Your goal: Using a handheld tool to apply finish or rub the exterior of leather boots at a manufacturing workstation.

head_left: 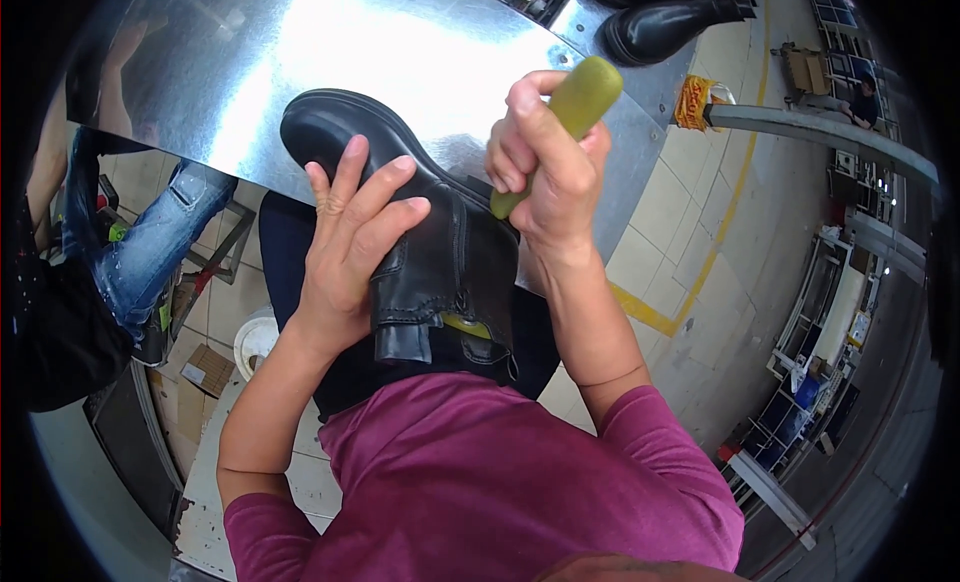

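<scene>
A black leather boot [440, 222] lies across the near edge of the metal table, its toe pointing to the far left and its shaft toward me. A strip of yellow-green shows at the shaft's opening. My left hand [350, 222] rests on the boot with its fingers stretched and spread over the upper; its thumb is hidden. Wrapped round a smooth olive-green bar [590, 90] with a rounded top, my right hand [555, 162] stands just right of the boot. The bar's lower end is close to the boot's edge; I cannot tell whether they touch.
Other black boots [660, 27] stand at the table's far right. The shiny metal table [230, 102] stretches away to the left. At the left is another person's leg in blue jeans [180, 222]. A curved grey rail [800, 124] with yellow wrapping runs on the right.
</scene>
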A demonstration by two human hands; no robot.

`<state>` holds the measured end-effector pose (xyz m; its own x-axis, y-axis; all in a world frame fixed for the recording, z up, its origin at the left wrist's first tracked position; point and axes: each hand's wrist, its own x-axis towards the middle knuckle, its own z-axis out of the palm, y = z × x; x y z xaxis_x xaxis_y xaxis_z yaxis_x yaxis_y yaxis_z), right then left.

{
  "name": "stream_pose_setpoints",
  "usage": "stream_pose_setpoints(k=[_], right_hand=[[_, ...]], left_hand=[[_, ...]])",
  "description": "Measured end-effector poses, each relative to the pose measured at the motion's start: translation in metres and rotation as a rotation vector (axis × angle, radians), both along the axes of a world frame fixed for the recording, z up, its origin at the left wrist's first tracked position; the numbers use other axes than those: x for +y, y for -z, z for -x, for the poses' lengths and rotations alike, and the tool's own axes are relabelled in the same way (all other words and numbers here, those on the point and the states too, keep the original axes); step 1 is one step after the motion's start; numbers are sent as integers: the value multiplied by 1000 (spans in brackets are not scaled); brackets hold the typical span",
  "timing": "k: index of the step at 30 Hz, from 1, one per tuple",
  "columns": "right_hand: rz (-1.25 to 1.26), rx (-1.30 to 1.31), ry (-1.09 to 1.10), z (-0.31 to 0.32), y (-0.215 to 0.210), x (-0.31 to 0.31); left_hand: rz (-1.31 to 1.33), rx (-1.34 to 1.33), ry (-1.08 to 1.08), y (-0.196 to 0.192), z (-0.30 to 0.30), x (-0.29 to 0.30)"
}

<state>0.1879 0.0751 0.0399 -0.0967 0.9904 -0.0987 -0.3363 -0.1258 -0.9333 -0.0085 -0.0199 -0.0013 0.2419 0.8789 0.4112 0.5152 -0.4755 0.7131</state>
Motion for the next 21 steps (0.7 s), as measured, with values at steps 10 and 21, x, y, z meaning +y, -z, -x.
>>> stream_pose_setpoints(k=[10, 21], right_hand=[[31, 300, 47, 12, 7, -1], [115, 442, 102, -26, 27, -48]], left_hand=[[-152, 271, -141, -16, -2, -24], [39, -67, -258, 44, 10, -96]])
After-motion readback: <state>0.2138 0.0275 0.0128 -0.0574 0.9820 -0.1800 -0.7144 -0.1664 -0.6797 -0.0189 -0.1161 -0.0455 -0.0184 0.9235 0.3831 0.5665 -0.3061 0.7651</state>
